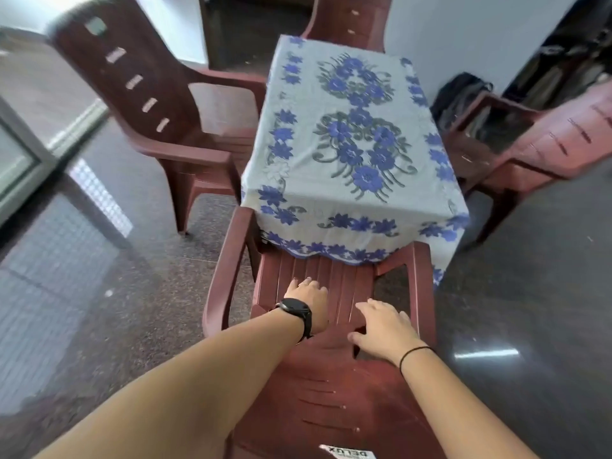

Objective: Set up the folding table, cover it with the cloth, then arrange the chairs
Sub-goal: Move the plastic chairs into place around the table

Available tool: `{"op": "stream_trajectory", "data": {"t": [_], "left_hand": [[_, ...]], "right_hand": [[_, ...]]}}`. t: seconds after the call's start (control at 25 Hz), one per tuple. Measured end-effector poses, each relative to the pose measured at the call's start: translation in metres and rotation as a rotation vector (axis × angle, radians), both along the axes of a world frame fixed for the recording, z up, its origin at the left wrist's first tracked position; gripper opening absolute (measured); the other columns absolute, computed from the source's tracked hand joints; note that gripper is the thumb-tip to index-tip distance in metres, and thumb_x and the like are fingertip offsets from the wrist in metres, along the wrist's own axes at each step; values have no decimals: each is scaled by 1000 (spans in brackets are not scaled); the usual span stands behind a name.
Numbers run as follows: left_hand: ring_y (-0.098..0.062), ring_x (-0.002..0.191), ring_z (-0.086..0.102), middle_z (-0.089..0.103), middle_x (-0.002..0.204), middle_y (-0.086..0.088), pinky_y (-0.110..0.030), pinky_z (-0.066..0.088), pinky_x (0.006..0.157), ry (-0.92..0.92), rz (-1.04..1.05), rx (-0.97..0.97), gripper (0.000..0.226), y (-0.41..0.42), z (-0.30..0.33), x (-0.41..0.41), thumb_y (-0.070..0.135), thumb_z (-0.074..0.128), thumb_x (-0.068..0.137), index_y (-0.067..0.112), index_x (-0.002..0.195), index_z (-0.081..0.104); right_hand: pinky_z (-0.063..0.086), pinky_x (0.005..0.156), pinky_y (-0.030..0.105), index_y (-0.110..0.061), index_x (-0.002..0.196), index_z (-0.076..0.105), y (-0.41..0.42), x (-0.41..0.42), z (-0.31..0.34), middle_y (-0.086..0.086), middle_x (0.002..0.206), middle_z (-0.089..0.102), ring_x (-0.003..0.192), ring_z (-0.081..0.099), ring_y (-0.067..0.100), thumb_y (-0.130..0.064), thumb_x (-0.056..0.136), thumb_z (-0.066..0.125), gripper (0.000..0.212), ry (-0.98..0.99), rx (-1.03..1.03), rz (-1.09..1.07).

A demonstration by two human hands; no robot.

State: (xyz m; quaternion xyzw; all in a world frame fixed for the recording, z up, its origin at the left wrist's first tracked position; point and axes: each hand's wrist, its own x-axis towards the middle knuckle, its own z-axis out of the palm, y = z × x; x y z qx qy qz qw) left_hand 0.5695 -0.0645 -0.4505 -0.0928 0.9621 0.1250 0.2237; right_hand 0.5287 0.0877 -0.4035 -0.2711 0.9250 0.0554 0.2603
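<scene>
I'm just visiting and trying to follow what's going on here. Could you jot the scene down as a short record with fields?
table: covered by the floral cloth, blue flowers on white
near chair: seat pushed under the cloth's front edge
left hand: fingers on the near chair's seat, black watch on the wrist
right hand: spread flat on the same seat, black band on the wrist
left chair: beside the table
right chair: beside the table
far chair: behind the table
floor: dark, shiny
</scene>
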Motion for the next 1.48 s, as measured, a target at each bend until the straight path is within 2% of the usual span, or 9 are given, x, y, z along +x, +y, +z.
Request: {"op": "stream_trajectory", "data": {"t": [0.16,0.32,0.48,0.64,0.84,1.0,1.08,1.28,1.48], "left_hand": [[-24,146,19,35,150,-10,-45,12,119,-9,202,0,57,6,-3,24,32,54,89,10,139,40],[-22,149,7,18,159,-9,-47,6,120,-2,261,-33,64,2,-13,41,31,49,90,12,148,28],[-22,149,2,10,161,-9,-47,4,119,-47,233,-86,63,-1,-19,47,31,44,94,13,150,22],[-22,149,4,12,160,-9,-47,3,118,-30,250,-137,60,0,-13,44,31,44,94,11,149,26],[-23,149,5,14,160,-10,-49,4,119,-26,389,-181,58,26,5,20,29,46,93,12,146,32],[-23,149,4,15,159,-11,-49,4,119,-40,453,-223,64,106,16,-35,38,50,92,11,147,31],[-23,149,4,15,159,-10,-49,3,119,-31,452,-218,65,155,15,-71,40,49,92,11,147,31],[-22,149,5,16,159,-8,-48,4,119,115,348,-137,68,264,31,-189,38,51,91,11,149,27],[-23,149,4,13,160,-7,-48,4,120,189,189,-150,67,304,60,-319,44,48,94,13,150,27]], "right_hand": [[20,114,48,-21,147,25,2,3,-20,5,156,22,145,15,22,-45,86,55,72,16,-58,48],[13,117,49,-24,152,6,-1,9,-36,3,160,2,148,0,22,-40,87,55,83,43,-80,30],[15,118,46,-23,152,9,-7,-2,-37,2,160,2,148,0,22,-38,86,53,81,38,-132,45],[18,117,46,-23,151,12,-12,-14,-41,2,160,4,147,1,22,-37,85,55,81,-2,-150,79],[19,117,46,-21,151,12,-3,-43,-40,3,160,4,147,1,21,-39,86,57,81,-29,-241,215],[17,117,46,-23,151,9,60,-88,-22,1,161,2,147,-1,20,-40,86,57,83,-19,-336,355],[15,118,46,-23,152,7,108,-125,-10,1,161,-1,148,-4,20,-41,86,55,83,8,-350,349],[17,117,45,-23,152,5,214,-241,19,1,161,-3,148,-4,22,-42,89,53,82,109,-309,173],[21,116,46,-23,152,7,265,-348,44,1,161,0,148,-2,21,-42,89,53,80,184,-362,-18]]}}
